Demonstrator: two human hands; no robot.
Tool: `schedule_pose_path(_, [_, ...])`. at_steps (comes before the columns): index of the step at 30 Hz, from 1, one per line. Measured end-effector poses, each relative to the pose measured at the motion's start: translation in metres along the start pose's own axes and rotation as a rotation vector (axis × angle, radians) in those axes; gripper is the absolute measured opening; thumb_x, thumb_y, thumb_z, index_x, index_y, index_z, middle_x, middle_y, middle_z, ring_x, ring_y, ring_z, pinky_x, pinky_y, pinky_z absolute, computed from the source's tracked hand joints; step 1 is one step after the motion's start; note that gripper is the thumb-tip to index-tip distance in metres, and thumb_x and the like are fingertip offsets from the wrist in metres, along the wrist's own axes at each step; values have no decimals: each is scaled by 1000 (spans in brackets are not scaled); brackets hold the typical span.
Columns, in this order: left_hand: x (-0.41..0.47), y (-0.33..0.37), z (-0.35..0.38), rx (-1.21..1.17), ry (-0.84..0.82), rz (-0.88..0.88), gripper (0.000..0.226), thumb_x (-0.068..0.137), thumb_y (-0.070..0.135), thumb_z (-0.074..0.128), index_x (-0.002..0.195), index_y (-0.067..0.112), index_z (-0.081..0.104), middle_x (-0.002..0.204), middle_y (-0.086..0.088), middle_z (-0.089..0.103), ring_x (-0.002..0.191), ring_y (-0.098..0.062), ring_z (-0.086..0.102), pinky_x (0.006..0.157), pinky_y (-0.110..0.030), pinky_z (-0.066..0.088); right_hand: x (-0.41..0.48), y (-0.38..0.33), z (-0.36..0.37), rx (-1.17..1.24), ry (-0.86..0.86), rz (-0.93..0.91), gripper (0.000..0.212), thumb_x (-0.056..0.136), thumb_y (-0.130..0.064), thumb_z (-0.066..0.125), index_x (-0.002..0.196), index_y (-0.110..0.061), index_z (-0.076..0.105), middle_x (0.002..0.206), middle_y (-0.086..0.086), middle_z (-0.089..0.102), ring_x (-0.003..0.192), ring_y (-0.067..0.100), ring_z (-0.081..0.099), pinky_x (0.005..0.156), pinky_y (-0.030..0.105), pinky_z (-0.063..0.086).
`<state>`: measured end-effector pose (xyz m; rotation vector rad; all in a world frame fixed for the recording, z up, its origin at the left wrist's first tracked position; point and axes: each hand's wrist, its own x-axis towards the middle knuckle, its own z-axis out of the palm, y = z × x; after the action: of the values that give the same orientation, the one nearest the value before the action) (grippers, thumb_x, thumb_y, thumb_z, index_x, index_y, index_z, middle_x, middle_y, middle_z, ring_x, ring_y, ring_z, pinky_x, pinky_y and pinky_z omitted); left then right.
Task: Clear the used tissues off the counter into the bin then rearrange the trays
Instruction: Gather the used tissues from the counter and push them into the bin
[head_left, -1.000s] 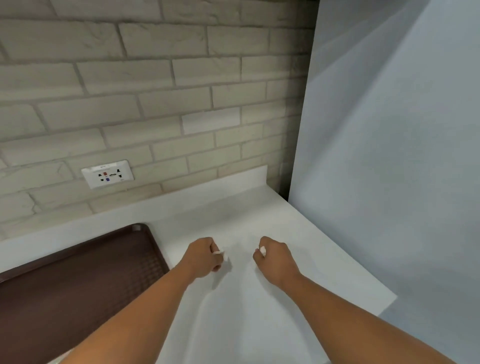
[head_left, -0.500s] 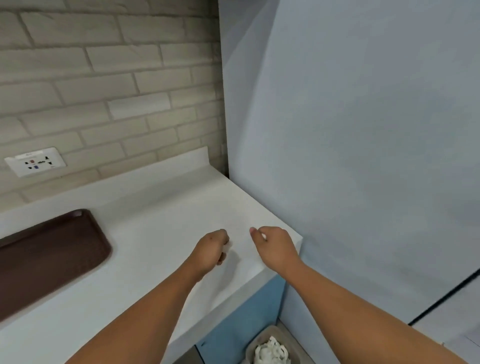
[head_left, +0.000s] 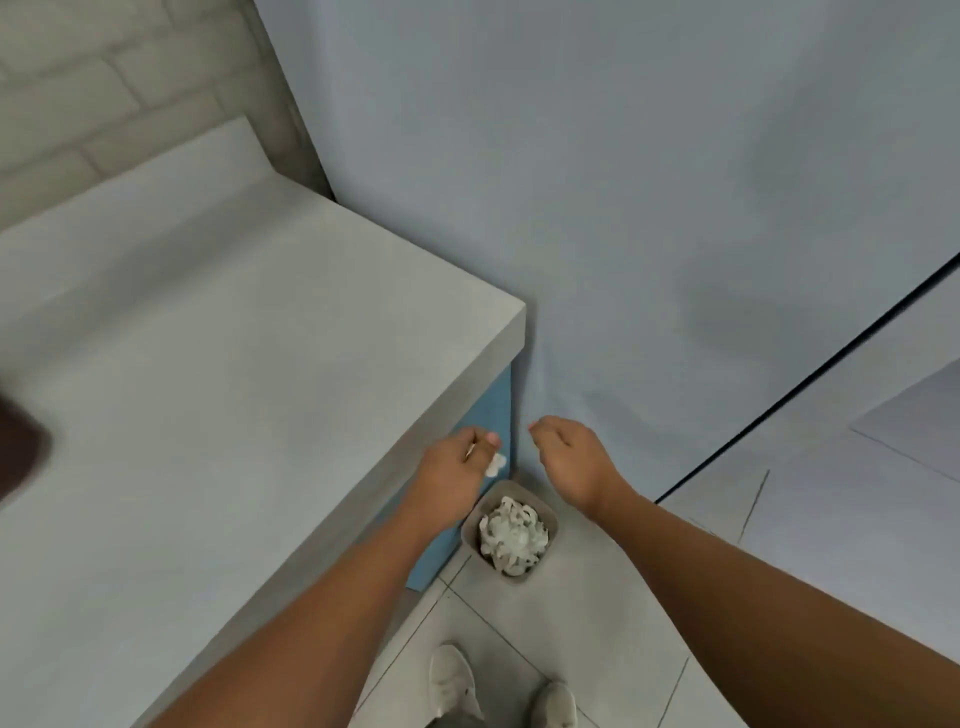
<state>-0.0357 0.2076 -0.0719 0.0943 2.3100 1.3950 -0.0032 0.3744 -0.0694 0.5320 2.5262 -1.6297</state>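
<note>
Tissue (head_left: 494, 464) poking out under left hand (head_left: 457, 462) fingers (head_left: 490, 440), bin (head_left: 554, 526) below

A kitchen or pantry corner, seen from above. A plain white countertop surface (head_left: 208, 364) with a raised back edge met a pale brick-tile wall (head_left: 104, 78). A blue cabinet panel (head_left: 488, 405) stood below it. On the grey tiled floor (head_left: 597, 649) sat a small beige bin (head_left: 553, 524) holding crumpled white tissues (head_left: 514, 535). A dark brown tray (head_left: 21, 452) was blurred at the left edge.
</note>
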Motion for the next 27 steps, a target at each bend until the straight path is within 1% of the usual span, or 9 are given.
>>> schedule_pose_path(2, [9, -26, 16, 34, -27, -67, 39, 96, 48, 57, 82, 12, 66, 50, 14, 51, 44, 0, 44, 54, -25, 38, 3, 28, 9, 52, -40, 101, 30, 88, -32, 38, 62, -19, 46, 65, -5, 49, 66, 15, 43, 67, 34, 36])
schedule_pose_path(4, [18, -50, 28, 73, -57, -108, 38, 90, 47, 65, 73, 14, 60, 54, 14, 51, 48, -3, 45, 53, -23, 36, 9, 57, 19, 50, -63, 201, 35, 80, -37, 30, 75, -12, 55, 77, 1, 55, 75, 19, 47, 72, 35, 38])
schedule_pose_path(8, [42, -104, 51, 180, -111, -160, 21, 84, 21, 69, 75, 24, 51, 69, 9, 54, 63, -10, 50, 55, -21, 36, 28, 117, 35, -56, -96, 308, 33, 96, -18, 34, 97, -3, 63, 94, 12, 62, 85, 25, 54, 77, 32, 41])
schedule_pose_path(14, [88, -186, 88, 333, -242, -229, 6, 94, 14, 52, 94, 18, 48, 88, 1, 54, 72, -12, 48, 54, -21, 34, 55, 205, 61, -37, -99, 433, 27, 98, -13, 34, 84, -4, 55, 67, 2, 45, 65, 20, 42, 61, 27, 33])
schedule_pose_path(17, [113, -226, 111, 342, -266, -314, 3, 96, 17, 48, 94, 14, 48, 85, -4, 52, 67, -16, 47, 55, -28, 35, 70, 244, 77, -39, -83, 437, 30, 98, -15, 34, 70, -15, 42, 66, 2, 43, 61, 19, 40, 54, 26, 29])
schedule_pose_path(20, [138, -261, 135, 293, -280, -414, 23, 84, 29, 47, 85, 7, 51, 75, -17, 48, 71, -38, 46, 61, -31, 32, 81, 279, 91, -170, -119, 384, 31, 101, -19, 36, 71, -15, 42, 75, 8, 50, 71, 25, 45, 60, 29, 28])
schedule_pose_path(21, [146, -274, 144, 282, -295, -429, 25, 81, 31, 45, 81, 8, 52, 75, -15, 48, 73, -35, 45, 64, -32, 33, 84, 290, 94, -215, -130, 361, 30, 101, -20, 39, 72, -14, 44, 79, 10, 52, 75, 26, 47, 63, 28, 28])
schedule_pose_path(24, [167, -315, 169, 378, -342, -420, 29, 100, 24, 39, 107, 2, 57, 99, -15, 55, 88, -28, 51, 69, -28, 37, 87, 327, 106, -251, -100, 345, 26, 98, -20, 47, 73, -14, 53, 74, 6, 56, 73, 27, 51, 62, 28, 32])
schedule_pose_path(27, [185, -348, 185, 552, -373, -352, 26, 99, 15, 44, 117, 5, 60, 114, -14, 59, 98, -33, 59, 67, -27, 43, 87, 362, 118, -270, -62, 370, 29, 96, -22, 52, 67, -21, 50, 68, 2, 54, 66, 24, 49, 58, 28, 33])
